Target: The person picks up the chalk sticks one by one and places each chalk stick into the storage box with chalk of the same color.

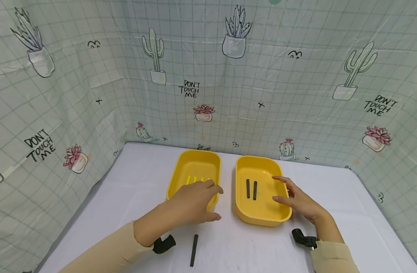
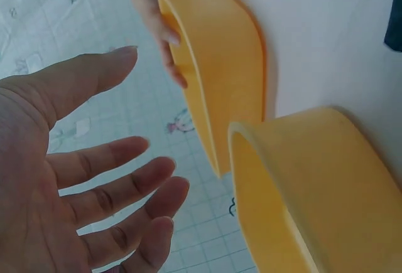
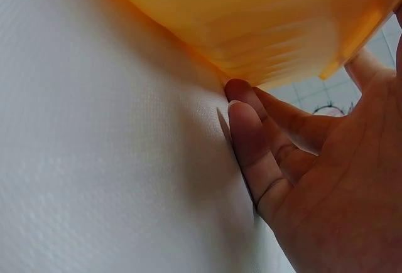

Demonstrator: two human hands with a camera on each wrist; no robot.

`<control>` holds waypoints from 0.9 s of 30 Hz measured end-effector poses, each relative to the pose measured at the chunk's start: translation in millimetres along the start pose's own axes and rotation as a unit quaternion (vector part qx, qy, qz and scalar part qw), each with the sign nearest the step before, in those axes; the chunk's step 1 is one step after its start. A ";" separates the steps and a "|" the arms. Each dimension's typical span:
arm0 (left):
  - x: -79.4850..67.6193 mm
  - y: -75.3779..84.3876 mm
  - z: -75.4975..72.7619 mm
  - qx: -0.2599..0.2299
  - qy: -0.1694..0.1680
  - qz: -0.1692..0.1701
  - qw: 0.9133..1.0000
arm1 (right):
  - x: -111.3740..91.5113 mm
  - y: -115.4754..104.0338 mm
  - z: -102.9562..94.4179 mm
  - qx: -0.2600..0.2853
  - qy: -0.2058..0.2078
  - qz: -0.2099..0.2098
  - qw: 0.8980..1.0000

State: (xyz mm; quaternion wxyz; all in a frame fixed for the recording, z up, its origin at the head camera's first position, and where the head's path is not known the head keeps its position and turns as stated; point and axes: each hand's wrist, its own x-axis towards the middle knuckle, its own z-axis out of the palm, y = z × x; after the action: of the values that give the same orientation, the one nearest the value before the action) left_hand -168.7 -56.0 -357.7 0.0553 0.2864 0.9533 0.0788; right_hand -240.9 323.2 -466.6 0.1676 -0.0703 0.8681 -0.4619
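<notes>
My left hand (image 1: pixel 194 201) hovers over the near end of the left yellow tray (image 1: pixel 175 170), palm down. In the left wrist view its fingers are spread and relaxed, with nothing between them. Several bright yellow sticks (image 1: pixel 194 179) lie in that tray, partly hidden by the hand. My right hand (image 1: pixel 305 203) holds the right wall of the right yellow tray (image 1: pixel 263 220). Its thumb and one finger reach over the rim; other fingers (image 3: pixel 251 135) are against the outside near the table. Two black sticks (image 1: pixel 248 189) lie side by side inside this tray.
Another black stick (image 1: pixel 194 250) lies on the white tabletop (image 1: pixel 235 250) in front of the left tray. Black wrist-worn devices (image 1: pixel 164 244) sit under both wrists. A patterned cloth (image 1: pixel 208 76) with cactus drawings hangs behind the table and along its sides.
</notes>
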 end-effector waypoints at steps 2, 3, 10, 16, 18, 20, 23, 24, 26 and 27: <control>-8.3 -0.3 -0.1 -0.013 -0.008 0.004 1.000 | 0.4 -0.4 0.1 0.000 -0.001 -0.001 1.000; -12.7 -0.3 0.4 -0.020 -0.013 0.007 1.000 | 0.6 -0.6 0.1 0.000 -0.001 0.000 1.000; -38.9 -2.4 11.1 -0.052 -0.050 0.023 0.997 | 1.2 -1.0 -0.9 0.002 0.000 0.002 1.000; -47.4 -6.4 20.0 -0.040 -0.066 0.012 0.997 | 0.7 0.1 -1.1 0.002 -0.001 0.000 1.000; -51.0 -7.5 23.9 -0.024 -0.067 0.011 0.997 | 0.4 0.5 -0.7 0.003 -0.002 0.002 1.000; -54.4 -8.7 28.4 -0.011 -0.072 0.007 0.997 | 0.2 0.7 -0.3 0.003 -0.002 0.003 1.000; -58.4 -10.9 35.4 0.006 -0.086 0.001 0.996 | -0.1 0.9 0.3 0.006 -0.003 0.004 1.000; -59.5 -11.8 37.9 0.006 -0.089 -0.001 0.996 | 0.0 1.0 0.5 0.006 -0.003 0.004 1.000; -61.1 -13.6 43.1 0.009 -0.092 -0.002 0.996 | 0.2 1.6 0.7 0.007 -0.004 0.003 1.000; -61.4 -14.4 45.6 0.010 -0.094 -0.002 0.996 | 0.2 1.9 0.7 0.006 -0.003 0.003 1.000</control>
State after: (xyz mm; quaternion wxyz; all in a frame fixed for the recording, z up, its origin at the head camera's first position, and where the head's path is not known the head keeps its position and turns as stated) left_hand -118.6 -96.5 -401.4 0.1419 0.2911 0.9452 0.0422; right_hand -240.8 323.7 -468.6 0.1725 -0.0681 0.8647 -0.4668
